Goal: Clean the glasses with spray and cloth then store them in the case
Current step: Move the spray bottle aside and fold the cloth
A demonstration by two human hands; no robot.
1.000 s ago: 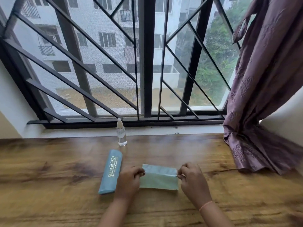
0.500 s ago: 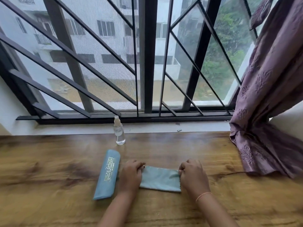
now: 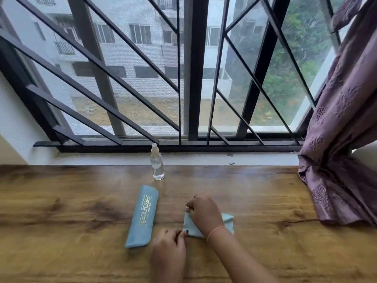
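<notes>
Your right hand (image 3: 204, 213) reaches across the cloth (image 3: 228, 219) in the lower centre of the frame. Its fingers are curled and pinch the cloth's far left corner, so the wrist covers most of the fabric. Your left hand (image 3: 169, 248), lower and nearer the bottom edge, is curled too, with thumb and fingertip nipping the near left corner. Holding two corners of one edge like that looks like a fold or a straightening, with one hand anchoring while the other carries its corner over. The cloth lies flat on the wooden table (image 3: 61, 231), which gives you a firm surface to crease against.

The case (image 3: 142, 216) lies closed just left of the cloth, slanted with its far end toward the spray bottle (image 3: 157, 164). The bottle stands upright at the table's far edge, apart from both hands, where a sweep of your arm is less likely to knock it. The curtain (image 3: 342, 160) pools on the table at the right, well apart.

The glasses are not in view. They may already be inside the case, but nothing here confirms it.
</notes>
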